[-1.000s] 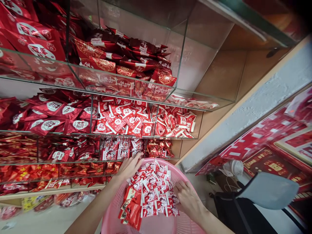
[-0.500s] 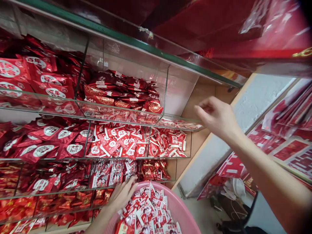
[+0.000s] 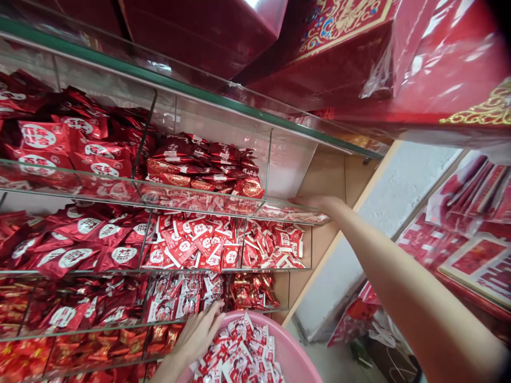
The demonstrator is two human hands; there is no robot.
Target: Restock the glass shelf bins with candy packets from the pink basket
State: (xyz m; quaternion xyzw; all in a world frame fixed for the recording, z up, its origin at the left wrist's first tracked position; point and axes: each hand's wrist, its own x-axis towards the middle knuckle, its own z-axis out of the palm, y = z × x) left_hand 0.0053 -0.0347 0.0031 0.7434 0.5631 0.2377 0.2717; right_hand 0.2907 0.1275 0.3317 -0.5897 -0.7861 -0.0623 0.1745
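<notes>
A pink plastic basin (image 3: 293, 343) full of small red-and-white candy packets (image 3: 243, 346) is at the bottom of the view. My left hand (image 3: 199, 332) grips the basin's left rim, its fingers lying along the edge. My right hand (image 3: 315, 203) is inside the upper right compartment of the glass shelf (image 3: 279, 213), low behind the front glass strip. Part of a finger or the thumb shows stretched out there; the other fingers are mostly hidden by the glass and its reflections. I see nothing held in it.
Dark red packets (image 3: 203, 167) fill the compartment to the left, with more packets (image 3: 187, 242) in the rows below. Large red boxes (image 3: 319, 80) stand on the shelf above. At right are a white wall edge (image 3: 415, 175) and hanging red paper goods (image 3: 475, 213).
My right hand has come down and left, from in front of the shelf into the upper right compartment. The left hand stays on the basin. The camera view has tilted slightly upward.
</notes>
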